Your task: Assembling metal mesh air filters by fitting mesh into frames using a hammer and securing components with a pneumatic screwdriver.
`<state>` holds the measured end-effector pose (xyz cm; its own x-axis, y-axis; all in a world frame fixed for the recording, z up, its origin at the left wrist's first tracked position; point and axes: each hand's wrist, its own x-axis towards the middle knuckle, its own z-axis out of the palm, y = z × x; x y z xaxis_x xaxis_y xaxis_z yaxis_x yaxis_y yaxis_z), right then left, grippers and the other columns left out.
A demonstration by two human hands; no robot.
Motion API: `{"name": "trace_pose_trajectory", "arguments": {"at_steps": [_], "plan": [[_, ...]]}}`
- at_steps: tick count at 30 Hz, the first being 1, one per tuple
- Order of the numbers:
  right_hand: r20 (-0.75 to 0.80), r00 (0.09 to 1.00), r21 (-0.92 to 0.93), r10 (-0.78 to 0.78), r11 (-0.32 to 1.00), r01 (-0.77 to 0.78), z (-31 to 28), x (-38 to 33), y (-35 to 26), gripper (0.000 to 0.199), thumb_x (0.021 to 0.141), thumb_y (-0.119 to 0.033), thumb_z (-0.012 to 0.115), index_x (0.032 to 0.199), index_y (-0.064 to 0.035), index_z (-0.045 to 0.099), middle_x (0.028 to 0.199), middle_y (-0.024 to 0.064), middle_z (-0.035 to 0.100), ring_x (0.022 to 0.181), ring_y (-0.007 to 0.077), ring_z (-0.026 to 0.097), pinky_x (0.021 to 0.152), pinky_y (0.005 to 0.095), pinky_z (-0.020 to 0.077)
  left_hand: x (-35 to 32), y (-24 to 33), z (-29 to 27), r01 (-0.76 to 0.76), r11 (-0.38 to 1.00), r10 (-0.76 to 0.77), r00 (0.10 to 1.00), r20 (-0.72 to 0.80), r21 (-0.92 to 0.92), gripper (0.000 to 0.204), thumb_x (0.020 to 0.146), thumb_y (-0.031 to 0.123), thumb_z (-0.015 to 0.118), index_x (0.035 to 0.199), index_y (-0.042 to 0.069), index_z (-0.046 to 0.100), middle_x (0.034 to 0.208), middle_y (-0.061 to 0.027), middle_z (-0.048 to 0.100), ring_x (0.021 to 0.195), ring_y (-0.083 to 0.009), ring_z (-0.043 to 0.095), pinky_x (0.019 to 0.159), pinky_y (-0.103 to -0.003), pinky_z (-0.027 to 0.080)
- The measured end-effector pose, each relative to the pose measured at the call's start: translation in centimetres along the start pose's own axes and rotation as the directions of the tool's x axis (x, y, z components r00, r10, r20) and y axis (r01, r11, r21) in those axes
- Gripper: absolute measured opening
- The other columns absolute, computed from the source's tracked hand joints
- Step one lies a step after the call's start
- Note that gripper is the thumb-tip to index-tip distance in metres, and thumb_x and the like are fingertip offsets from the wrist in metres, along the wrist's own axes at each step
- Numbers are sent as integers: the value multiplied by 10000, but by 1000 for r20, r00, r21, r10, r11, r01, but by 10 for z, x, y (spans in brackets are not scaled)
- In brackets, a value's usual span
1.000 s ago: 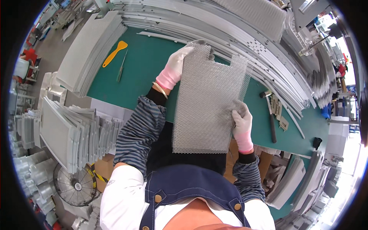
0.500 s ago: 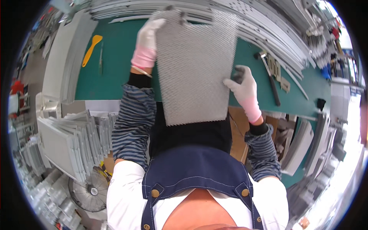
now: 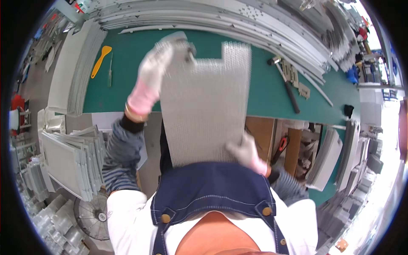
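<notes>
A green workbench (image 3: 272, 93) runs across a crowded workshop, with stacks of grey panels (image 3: 72, 72) at its left end and long metal strips (image 3: 212, 17) piled along its far edge. From the left: one yellow scraper (image 3: 101, 60), then one gloved left hand (image 3: 155, 70) gripping the top corner of a single mesh sheet (image 3: 204, 106) held above the bench's near edge, one gloved right hand (image 3: 244, 151) clasping its lower corner, and one hammer (image 3: 285, 85) lying on the bench.
</notes>
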<state>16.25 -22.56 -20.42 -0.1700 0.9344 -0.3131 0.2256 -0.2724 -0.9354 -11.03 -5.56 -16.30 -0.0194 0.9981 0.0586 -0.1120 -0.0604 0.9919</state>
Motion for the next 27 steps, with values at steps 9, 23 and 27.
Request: {"name": "trace_pose_trajectory", "arguments": {"at_steps": [9,23,27], "plan": [[28,978,410,-207,895,177,-76,70,-62,294,850,-59,657,1128,31,627,1035,59,676,894,129,621,839,284,501,-45,20,56,-63,898,288,832,473,-435,393,1015,145,440,1328,-92,434,1112,-195,624,967,-256,646,904,-343,515],[135,952,-103,-274,952,288,-127,96,-67,259,852,-81,675,1093,10,645,1020,115,684,925,147,622,833,301,511,8,37,101,-113,723,-331,809,486,681,177,772,55,707,929,-29,695,757,-182,666,594,-237,652,578,-305,500],[-123,909,-990,-399,117,-83,-288,105,-18,438,769,-165,686,1180,-49,587,1185,162,607,1105,368,560,934,418,467,13,3,98,-410,667,-43,812,581,622,160,790,85,690,911,-20,695,804,-173,677,689,-281,665,646,-334,517]]}}
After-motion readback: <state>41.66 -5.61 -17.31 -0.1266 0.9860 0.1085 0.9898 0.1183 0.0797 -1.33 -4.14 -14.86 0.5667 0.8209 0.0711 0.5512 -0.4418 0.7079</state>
